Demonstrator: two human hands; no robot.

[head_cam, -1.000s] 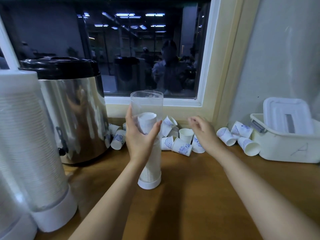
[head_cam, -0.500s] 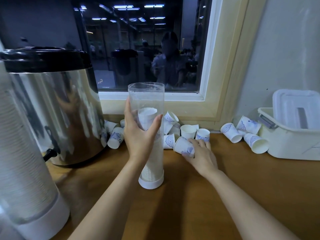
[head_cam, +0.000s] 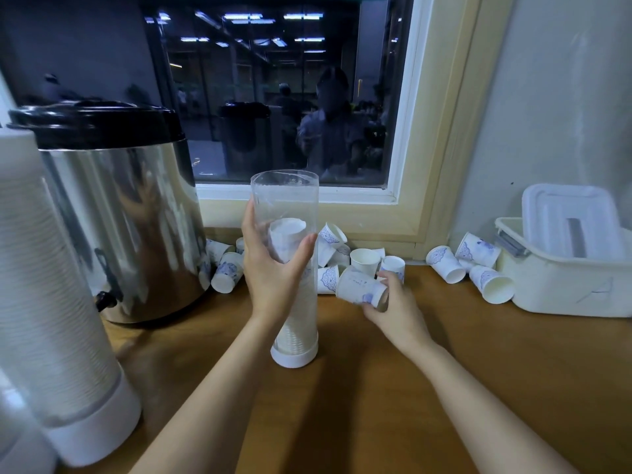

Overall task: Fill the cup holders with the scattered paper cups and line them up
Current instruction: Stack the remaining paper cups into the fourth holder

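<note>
A tall clear cup holder (head_cam: 297, 323) with a white base stands upright on the wooden counter, holding a stack of cups up to about two thirds of its height. My left hand (head_cam: 270, 268) grips the tube around its middle. My right hand (head_cam: 393, 302) holds one paper cup (head_cam: 359, 288) on its side, lifted just right of the holder. Several white cups with blue print (head_cam: 362, 260) lie scattered against the wall behind it. Three more cups (head_cam: 475, 265) lie further right.
A steel urn with a black lid (head_cam: 116, 213) stands at the left. A filled cup holder (head_cam: 51, 302) stands at the near left. A white plastic box with a lid (head_cam: 567, 268) sits at the right. A window frame (head_cam: 403, 186) runs behind the counter (head_cam: 410, 388).
My right hand reached down into the scattered cups, took hold of one, and has lifted it toward me. My left hand stays on the holder.
</note>
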